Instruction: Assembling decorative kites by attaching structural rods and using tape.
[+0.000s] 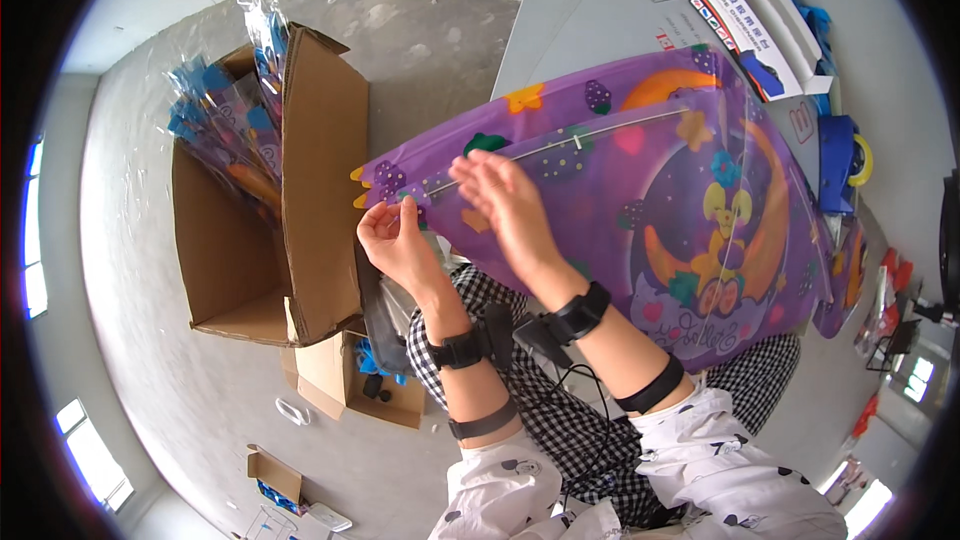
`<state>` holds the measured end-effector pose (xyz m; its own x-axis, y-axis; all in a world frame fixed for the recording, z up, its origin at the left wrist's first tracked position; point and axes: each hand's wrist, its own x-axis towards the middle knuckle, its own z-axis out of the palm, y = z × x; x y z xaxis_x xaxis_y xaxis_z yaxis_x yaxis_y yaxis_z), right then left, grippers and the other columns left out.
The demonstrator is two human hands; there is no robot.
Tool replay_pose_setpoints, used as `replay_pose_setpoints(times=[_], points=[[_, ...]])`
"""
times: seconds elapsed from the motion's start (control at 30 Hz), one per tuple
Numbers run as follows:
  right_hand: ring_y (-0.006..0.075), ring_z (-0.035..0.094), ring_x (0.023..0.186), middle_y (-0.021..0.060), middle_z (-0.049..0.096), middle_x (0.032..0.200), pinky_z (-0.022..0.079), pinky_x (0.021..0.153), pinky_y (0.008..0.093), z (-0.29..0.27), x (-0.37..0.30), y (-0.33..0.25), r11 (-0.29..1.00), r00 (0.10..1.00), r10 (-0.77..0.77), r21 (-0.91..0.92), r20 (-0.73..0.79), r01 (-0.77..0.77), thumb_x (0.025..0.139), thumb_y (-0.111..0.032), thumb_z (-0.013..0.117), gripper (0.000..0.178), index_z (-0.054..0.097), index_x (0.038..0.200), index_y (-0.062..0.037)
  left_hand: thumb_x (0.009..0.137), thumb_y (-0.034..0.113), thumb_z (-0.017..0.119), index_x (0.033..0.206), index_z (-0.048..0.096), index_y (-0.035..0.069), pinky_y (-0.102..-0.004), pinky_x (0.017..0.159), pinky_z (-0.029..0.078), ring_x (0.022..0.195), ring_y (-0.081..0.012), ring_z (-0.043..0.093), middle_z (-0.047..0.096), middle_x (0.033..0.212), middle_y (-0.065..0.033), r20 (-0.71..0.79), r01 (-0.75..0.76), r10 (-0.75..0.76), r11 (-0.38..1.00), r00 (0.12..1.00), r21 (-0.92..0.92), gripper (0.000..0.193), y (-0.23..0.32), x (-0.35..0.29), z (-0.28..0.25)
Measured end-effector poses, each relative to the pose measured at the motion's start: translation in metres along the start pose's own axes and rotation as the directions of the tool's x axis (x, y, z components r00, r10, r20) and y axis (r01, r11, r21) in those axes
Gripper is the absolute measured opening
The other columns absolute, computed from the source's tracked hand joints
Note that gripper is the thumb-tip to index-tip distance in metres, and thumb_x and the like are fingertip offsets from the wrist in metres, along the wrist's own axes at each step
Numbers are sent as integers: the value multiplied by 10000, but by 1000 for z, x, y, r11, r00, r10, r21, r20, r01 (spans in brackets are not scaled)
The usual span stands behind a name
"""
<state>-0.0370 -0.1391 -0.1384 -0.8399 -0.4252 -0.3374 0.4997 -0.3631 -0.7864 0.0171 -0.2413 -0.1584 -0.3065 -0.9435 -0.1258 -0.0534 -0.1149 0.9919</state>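
Observation:
A large purple kite (600, 205), printed with a moon, a cartoon animal, stars and berries, lies across my lap and the table edge. Along its upper part runs a thin pale rod (540, 148) with a small white piece on it. At the kite's left tip my left hand (395, 245) is closed, thumb and fingers pinching the edge. My right hand (505, 202) is over the kite beside the rod, its fingers stretched out flat and slightly blurred. Whether the right palm touches the fabric, I cannot tell.
A tall open cardboard box (325, 180) at left holds several plastic-wrapped colourful packages (225, 110). Below it stands a smaller box (335, 380) with blue and black items. On the grey table (580, 30) are a white carton (765, 30) and a blue tape dispenser (838, 165).

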Motion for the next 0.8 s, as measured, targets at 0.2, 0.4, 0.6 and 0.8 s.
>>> replay_pose_setpoints(times=[0.2, 0.4, 0.6, 0.8], points=[[173, 576, 1105, 113, 584, 1189, 460, 938, 295, -12, -2, -23, 938, 972, -235, -259, 8, 229, 957, -178, 568, 320, 514, 1210, 12, 887, 82, 656, 1004, 526, -15, -222, 692, 494, 757, -106, 572, 605, 880, -67, 5, 38, -38, 999, 999, -7, 200, 10, -3, -2], [233, 585, 754, 83, 558, 876, 491, 668, 333, 23, -5, -12, 509, 855, -356, -689, 377, 516, 771, -52, 687, 244, 534, 961, -42, 1009, 251, 477, 1023, 513, -20, -235, 713, 471, 771, -115, 586, 663, 842, -98, 31, 6, -6, 1000, 1000, 11, 273, 27, -13, -8], [196, 581, 763, 61, 580, 854, 497, 690, 311, 40, -3, 0, 474, 888, -336, -759, 314, 447, 736, -130, 771, 312, 535, 924, -48, 1029, 290, 415, 1041, 512, -21, -265, 754, 473, 776, -116, 594, 695, 844, -112, 61, -58, 53, 996, 997, 72, 325, 33, -16, -9], [207, 630, 756, 91, 631, 847, 509, 678, 308, 37, -2, -1, 604, 930, -318, -717, 182, 347, 794, -115, 722, 205, 571, 889, -14, 1033, 282, 404, 1061, 542, -14, -266, 746, 475, 747, -124, 605, 697, 816, -99, 85, 17, -20, 999, 996, 29, 328, 36, -19, -7]])
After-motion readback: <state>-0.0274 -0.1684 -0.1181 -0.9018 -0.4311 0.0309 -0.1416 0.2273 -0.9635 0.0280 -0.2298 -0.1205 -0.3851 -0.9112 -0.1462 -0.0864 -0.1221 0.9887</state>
